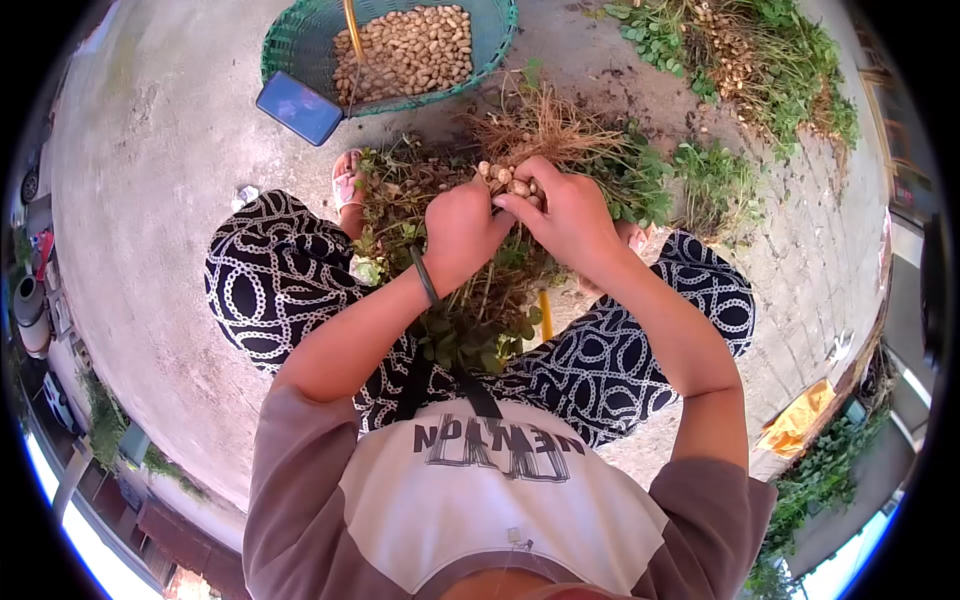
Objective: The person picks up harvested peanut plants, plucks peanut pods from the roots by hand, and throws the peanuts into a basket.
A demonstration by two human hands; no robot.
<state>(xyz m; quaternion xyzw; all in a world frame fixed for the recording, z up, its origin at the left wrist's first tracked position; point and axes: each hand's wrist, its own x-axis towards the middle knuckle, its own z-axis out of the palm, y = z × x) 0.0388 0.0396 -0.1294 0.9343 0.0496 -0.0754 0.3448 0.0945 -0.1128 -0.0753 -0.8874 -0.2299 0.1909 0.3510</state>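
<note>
Pale concrete (140,200) stretches around a seated person, whose two hands meet over a small cluster of peanuts.

From where I stand, the cluster (505,180) sits between the hands, above a leafy heap of pulled plants (490,285) lying between the patterned trouser legs (275,275). The right hand (568,208) bends thumb and fingers around the peanuts, pinching them; the left hand (462,228), a dark band (425,278) at its wrist, is curled closed against them, though I can't tell what it clasps. Beyond, a green basket (492,48) holds loose peanuts (420,45), with a phone (299,108) by its rim. More plants (785,65) lie off to the right.
</note>
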